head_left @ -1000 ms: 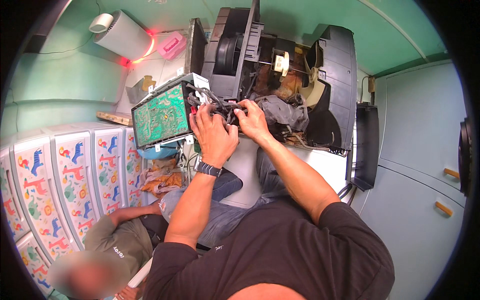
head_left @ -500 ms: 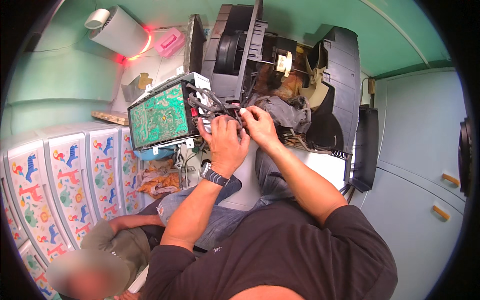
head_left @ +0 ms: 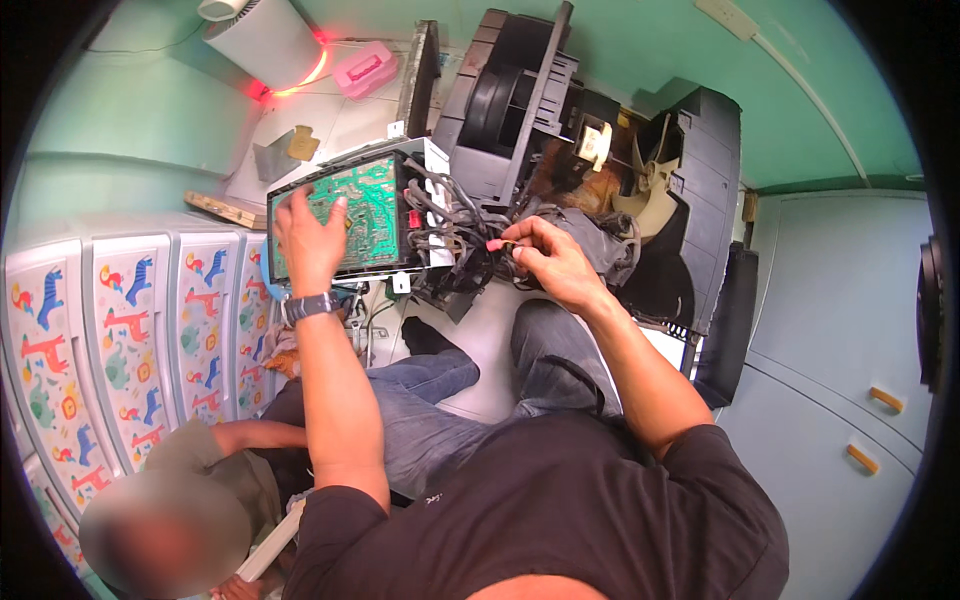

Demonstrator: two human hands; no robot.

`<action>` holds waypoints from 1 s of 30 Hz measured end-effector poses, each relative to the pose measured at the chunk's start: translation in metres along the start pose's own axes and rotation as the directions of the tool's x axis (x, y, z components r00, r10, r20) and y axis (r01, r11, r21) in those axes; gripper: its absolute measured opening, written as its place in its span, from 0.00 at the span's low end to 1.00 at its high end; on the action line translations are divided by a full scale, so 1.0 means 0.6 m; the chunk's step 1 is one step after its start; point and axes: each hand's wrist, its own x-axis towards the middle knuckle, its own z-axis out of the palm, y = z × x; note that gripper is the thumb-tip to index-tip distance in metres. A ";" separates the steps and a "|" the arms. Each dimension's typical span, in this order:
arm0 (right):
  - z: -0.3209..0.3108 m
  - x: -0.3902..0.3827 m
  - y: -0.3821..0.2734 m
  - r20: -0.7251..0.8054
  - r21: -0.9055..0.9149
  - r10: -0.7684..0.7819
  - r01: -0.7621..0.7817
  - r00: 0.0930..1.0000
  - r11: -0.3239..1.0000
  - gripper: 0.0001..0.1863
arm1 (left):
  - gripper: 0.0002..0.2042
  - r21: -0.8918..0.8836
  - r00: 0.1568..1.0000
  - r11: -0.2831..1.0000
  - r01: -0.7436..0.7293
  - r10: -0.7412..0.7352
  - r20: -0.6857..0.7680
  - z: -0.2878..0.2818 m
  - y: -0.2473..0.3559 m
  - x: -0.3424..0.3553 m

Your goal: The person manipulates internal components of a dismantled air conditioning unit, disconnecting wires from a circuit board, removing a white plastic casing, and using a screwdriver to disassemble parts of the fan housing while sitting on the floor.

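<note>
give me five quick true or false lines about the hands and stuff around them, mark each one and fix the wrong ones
1. The left hand is at the green circuit board. True.
2. The right hand grips a hammer. False: its fingertips are at a small pink piece beside the dark cables.
3. A watch is on the left wrist. True.
4. The pink box sits on top of the circuit board. False: it is beyond the board, near the white cylinder.
5. The drawers carry animal pictures. True.
</note>
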 end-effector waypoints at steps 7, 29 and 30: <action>0.038 0.021 -0.071 0.055 -0.361 -0.589 0.566 0.806 0.741 0.05 | 0.16 -0.653 0.777 0.618 0.438 -0.625 -0.071 -0.035 -0.160 -0.009; 0.106 0.111 -0.107 0.139 -0.493 -0.613 0.591 0.778 0.638 0.07 | 0.36 -0.796 0.462 -0.416 0.440 -0.656 0.597 0.065 -0.013 -0.175; 0.104 0.111 -0.109 0.143 -0.512 -0.597 0.576 0.789 0.638 0.07 | 0.37 -0.785 0.446 -0.437 0.439 -0.652 0.613 0.056 0.000 -0.169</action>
